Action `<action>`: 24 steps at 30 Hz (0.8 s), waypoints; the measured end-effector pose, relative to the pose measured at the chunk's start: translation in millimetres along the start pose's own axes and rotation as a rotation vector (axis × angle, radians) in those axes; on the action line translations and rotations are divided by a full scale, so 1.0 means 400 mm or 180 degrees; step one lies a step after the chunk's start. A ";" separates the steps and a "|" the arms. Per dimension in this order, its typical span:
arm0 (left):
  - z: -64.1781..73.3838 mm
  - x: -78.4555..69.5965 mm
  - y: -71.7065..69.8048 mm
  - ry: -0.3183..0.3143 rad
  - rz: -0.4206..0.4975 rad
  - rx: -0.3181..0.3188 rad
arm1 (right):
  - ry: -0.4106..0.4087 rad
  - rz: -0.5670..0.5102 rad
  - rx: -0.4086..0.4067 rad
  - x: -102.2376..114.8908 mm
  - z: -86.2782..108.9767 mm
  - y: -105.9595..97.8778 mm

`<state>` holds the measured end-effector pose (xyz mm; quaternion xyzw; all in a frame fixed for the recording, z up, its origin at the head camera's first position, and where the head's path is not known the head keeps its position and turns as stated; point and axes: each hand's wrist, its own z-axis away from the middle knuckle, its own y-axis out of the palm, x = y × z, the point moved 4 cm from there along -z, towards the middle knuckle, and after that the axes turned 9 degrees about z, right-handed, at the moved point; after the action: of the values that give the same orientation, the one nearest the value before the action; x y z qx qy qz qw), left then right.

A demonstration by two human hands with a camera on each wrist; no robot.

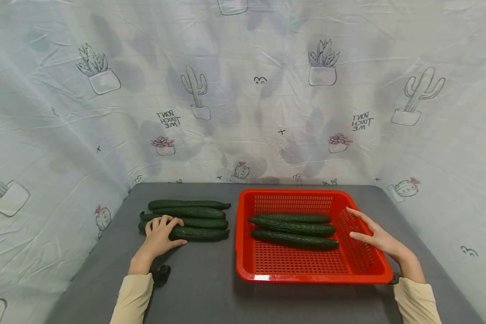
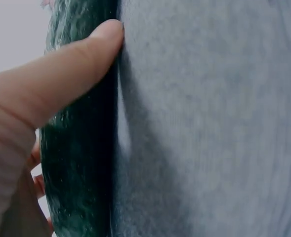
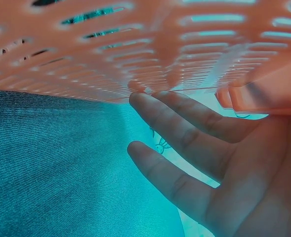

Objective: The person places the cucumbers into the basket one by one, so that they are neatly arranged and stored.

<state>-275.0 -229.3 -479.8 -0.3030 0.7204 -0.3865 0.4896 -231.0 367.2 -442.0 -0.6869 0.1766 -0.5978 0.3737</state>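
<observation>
Several dark green cucumbers lie side by side on the left of the table. My left hand (image 1: 159, 236) grips the nearest cucumber (image 1: 206, 234) near its left end, fingers over its far side. In the left wrist view, the thumb (image 2: 61, 74) presses on its near side. Three more cucumbers (image 1: 295, 229) lie in a red plastic basket (image 1: 308, 279) on the right. My right hand (image 1: 382, 240) straddles the basket's right rim: thumb and a finger reach over the inside. In the right wrist view, other fingers (image 3: 185, 133) lie outside, right at the slotted wall.
The grey table (image 1: 198, 288) is bordered by pale sheeting (image 1: 243, 112) printed with potted plants at the back and sides. A black strap piece (image 1: 161, 274) shows beside the left wrist. Grey table surface separates the left cucumbers from the basket.
</observation>
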 end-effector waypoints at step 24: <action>0.013 -0.012 -0.003 0.0043 0.0053 0.0288 | -0.0004 0.0037 0.0014 -0.018 -0.003 0.001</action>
<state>-268.3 -227.3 -477.4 -0.2719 0.7080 -0.4167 0.5012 -233.7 371.5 -447.0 -0.6854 0.1790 -0.5955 0.3789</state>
